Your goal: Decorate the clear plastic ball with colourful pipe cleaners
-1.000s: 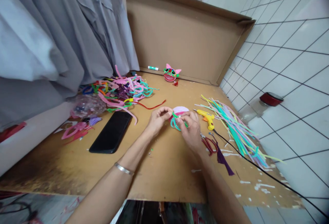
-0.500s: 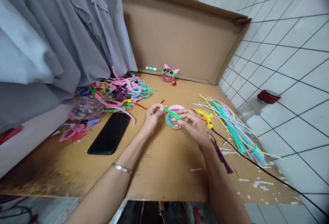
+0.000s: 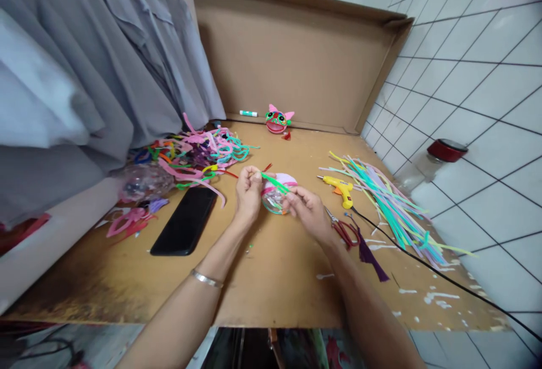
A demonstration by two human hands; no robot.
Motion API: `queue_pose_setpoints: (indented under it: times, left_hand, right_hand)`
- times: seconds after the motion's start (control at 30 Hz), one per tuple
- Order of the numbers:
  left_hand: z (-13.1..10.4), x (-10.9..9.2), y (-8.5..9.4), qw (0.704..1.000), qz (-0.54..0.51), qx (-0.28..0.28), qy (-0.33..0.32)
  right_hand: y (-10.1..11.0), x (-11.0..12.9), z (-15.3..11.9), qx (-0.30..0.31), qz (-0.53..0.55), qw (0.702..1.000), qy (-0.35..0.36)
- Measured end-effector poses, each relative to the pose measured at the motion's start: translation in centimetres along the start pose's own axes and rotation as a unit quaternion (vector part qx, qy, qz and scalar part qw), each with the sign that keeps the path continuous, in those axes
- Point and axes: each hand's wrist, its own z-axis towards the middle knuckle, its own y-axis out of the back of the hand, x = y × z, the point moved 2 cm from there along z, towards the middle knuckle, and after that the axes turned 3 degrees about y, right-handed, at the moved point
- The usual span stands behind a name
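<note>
A bright green fuzzy strip point(image 3: 275, 182) stretches between my two hands above the table. My left hand point(image 3: 249, 191) pinches its upper left end, and my right hand point(image 3: 305, 206) pinches its lower right end. Beneath the strip lies a round clear piece point(image 3: 277, 202) with pink, white and teal parts, partly covered by my fingers. To the right of my right hand lie a yellow glue gun point(image 3: 342, 189) and red-handled scissors point(image 3: 346, 232), whose blades are partly hidden.
A black phone point(image 3: 184, 221) and a tangled heap of coloured strips point(image 3: 203, 152) lie at left. Straight pastel strips point(image 3: 389, 211), a purple tassel point(image 3: 372, 259) and a black cord are at right. A small decorated head point(image 3: 277, 121) and marker point(image 3: 248, 113) stand near the cardboard wall.
Both hands have shifted slightly left with the green strip. My right hand has closed more around its end. The red-handled scissors now show beside my right wrist.
</note>
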Motion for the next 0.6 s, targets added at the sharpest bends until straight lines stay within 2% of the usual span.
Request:
queue_pose_setpoints:
  times: [0.07,0.23,0.3,0.4,0.6]
  left_hand:
    - [0.2,0.2,0.2,1.000,0.002,-0.014,-0.005]
    - [0.8,0.3,0.7,0.999,0.006,-0.044,0.001]
    - [0.9,0.2,0.9,0.999,0.011,-0.053,0.000]
    - [1.0,0.1,1.0,0.998,0.024,-0.052,0.004]
    - [0.8,0.0,1.1,0.996,0.055,-0.072,-0.007]
  right_hand:
    - [0.1,-0.5,0.0,-0.008,-0.008,1.000,-0.018]
    - [0.8,-1.6,0.3,-0.040,-0.031,0.999,-0.006]
    - [1.3,-2.0,0.3,-0.060,-0.084,0.995,-0.014]
    - [1.9,-2.0,0.3,-0.085,-0.136,0.987,-0.013]
    - [1.9,-1.6,0.2,-0.113,-0.142,0.983,0.006]
